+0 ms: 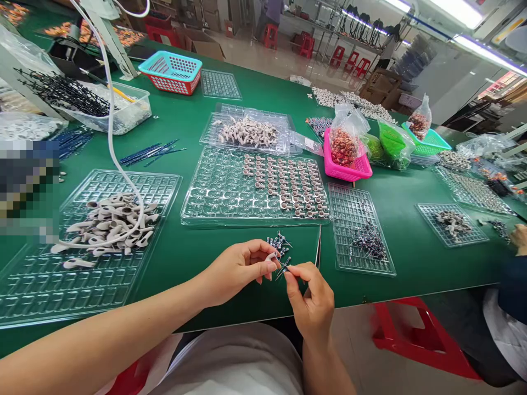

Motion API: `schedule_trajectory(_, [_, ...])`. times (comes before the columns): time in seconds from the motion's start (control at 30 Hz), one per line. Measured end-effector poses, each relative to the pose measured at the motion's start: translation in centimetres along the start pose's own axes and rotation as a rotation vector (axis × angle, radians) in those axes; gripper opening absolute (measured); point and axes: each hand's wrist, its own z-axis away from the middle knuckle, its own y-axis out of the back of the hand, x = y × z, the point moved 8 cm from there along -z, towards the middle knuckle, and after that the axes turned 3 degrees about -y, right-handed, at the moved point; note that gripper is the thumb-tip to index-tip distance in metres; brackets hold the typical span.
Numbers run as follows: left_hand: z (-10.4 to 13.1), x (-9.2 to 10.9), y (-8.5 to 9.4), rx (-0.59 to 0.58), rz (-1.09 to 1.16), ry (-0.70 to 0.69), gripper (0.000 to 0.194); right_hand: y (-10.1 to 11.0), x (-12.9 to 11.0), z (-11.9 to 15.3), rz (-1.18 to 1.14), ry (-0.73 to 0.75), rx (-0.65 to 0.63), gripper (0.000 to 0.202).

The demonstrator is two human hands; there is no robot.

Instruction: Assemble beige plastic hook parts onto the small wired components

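My left hand point(233, 269) pinches a light grey earbud shell point(271, 256) between thumb and fingers, above the front of the table. Close beside it, my right hand point(312, 296) is closed on a small dark part with thin leads point(284, 269), held by the shell's end; whether the two touch I cannot tell. Just behind the hands lies a small heap of similar dark parts point(280, 240). A pair of tweezers point(318, 247) rests to the right. Beyond, a clear moulded tray point(218, 192) carries rows of small grey pieces on its right side.
On the left, a clear tray point(37, 288) bears a heap of grey shells point(113, 222), crossed by a white cable point(110, 109). A tray of dark parts point(366, 236) lies right, near a pink basket point(348, 170). A co-worker's hand point(519, 237) shows at far right.
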Motion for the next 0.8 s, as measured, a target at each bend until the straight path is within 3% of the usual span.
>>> schedule_trajectory(0.2, [0.0,0.1,0.4,0.045,-0.076,-0.051,0.027,0.0,0.2,0.1,0.004,-0.029,0.002,0.011])
schedule_trajectory(0.47, [0.7,1.9,0.8,0.126,-0.521,-0.247,0.023,-0.2,0.2,-0.2,-0.014,-0.053,-0.025,0.008])
schedule_trajectory(0.8, [0.9,2.3,0.7,0.129,-0.745,-0.378,0.019,-0.7,0.2,-0.4,0.000,-0.068,-0.087,0.006])
